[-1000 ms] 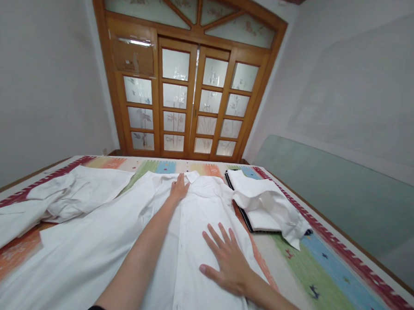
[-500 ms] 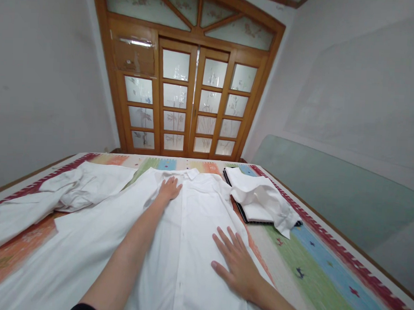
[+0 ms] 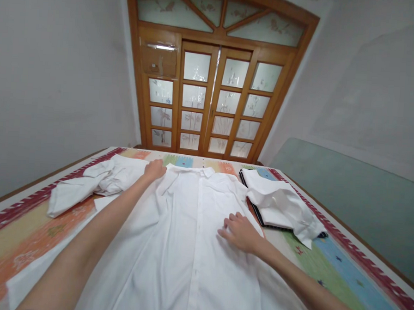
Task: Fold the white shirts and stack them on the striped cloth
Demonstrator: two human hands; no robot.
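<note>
A white button-up shirt [image 3: 183, 246] lies spread out in front of me, its collar at the far end and its button strip running toward me. At its far left shoulder, my left hand [image 3: 155, 169] is closed on the cloth, and creases run from there into the front panel. My right hand [image 3: 239, 231] rests on the right front of the shirt, fingers slightly bent and apart, holding nothing. To the left, a crumpled white sleeve-like piece of cloth [image 3: 110, 177] lies beside my left forearm; where it joins is hidden.
Right of the shirt lies a folded white garment [image 3: 274, 200] on a dark striped one [image 3: 257, 215]. A colourful patterned cover [image 3: 312, 267] is beneath everything. Beyond the far edge stand wooden glass-paned doors [image 3: 204, 111]. A pale green panel [image 3: 350, 195] lines the right wall.
My left hand has moved from near the collar out to the left shoulder and closed on the cloth there. My right hand's fingers have bent from flat. The view has turned left.
</note>
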